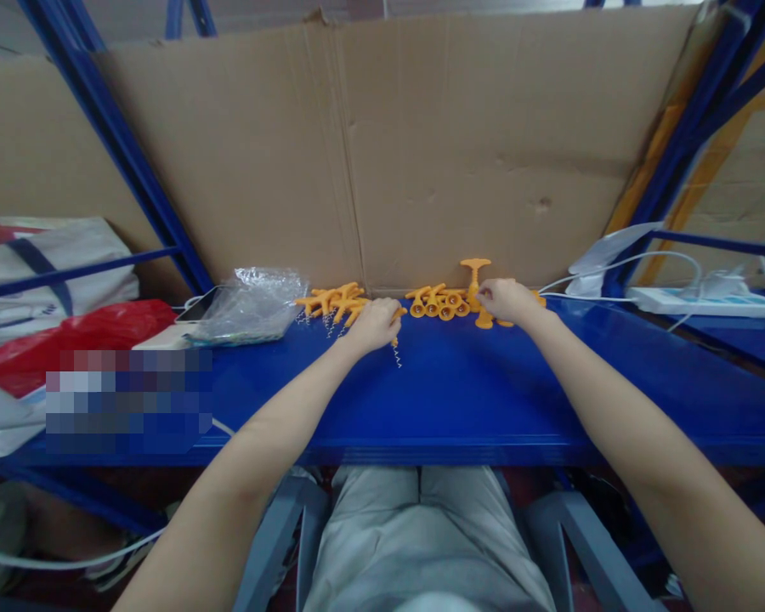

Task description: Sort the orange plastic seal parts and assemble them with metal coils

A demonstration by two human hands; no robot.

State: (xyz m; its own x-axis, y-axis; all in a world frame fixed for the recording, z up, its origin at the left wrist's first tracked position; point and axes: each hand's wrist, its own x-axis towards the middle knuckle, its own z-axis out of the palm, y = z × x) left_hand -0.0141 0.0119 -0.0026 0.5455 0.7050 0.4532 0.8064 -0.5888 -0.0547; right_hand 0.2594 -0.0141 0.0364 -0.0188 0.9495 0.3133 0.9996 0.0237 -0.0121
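My left hand (377, 325) is closed on a corkscrew handle (398, 314), yellow-orange, with its metal spiral hanging below the fingers. Just left of this hand lies a pile of similar yellow handles (335, 301) with bare spirals. My right hand (503, 299) is closed, fingertips against a yellow corkscrew (475, 274) that stands upright with its T-shaped handle on top; the fingers partly cover its lower part. Between the hands, several yellow hollow sleeves (446, 311) lie with their round openings facing me. More yellow pieces (505, 323) show partly around my right hand.
A tall cardboard sheet (484, 144) closes off the back of the blue shelf (433, 399). Clear plastic bags (248, 306) and a red bag (82, 336) lie at left. A white power strip (705, 302) with cables is at right, beside the blue uprights (694, 144).
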